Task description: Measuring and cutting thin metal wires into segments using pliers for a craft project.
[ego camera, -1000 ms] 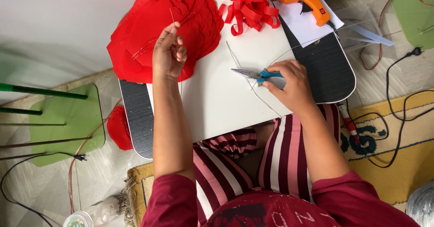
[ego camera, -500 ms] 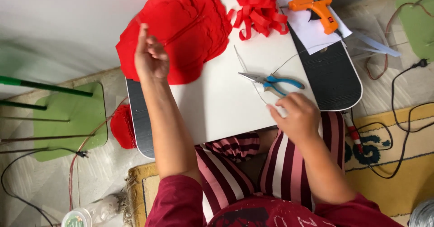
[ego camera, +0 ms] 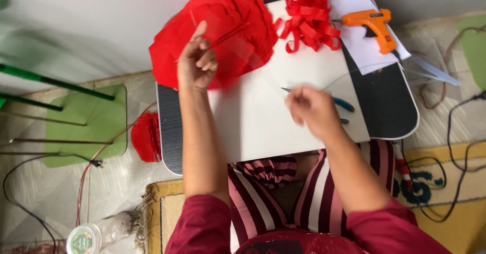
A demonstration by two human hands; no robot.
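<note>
My left hand (ego camera: pixel 197 61) pinches a thin wire against the red flower (ego camera: pixel 217 31) just beyond it, my blurred right hand (ego camera: pixel 314 113) looks loosely curled over the scissors (ego camera: pixel 324 99), grip unclear, so threading seems underway, next needing a steady pull.

red flower (ego camera: pixel 228 31): matt crepe-like paper | glue gun (ego camera: pixel 372 24) right of it: glossy orange plastic | board (ego camera: pixel 263 122): smooth white
</note>
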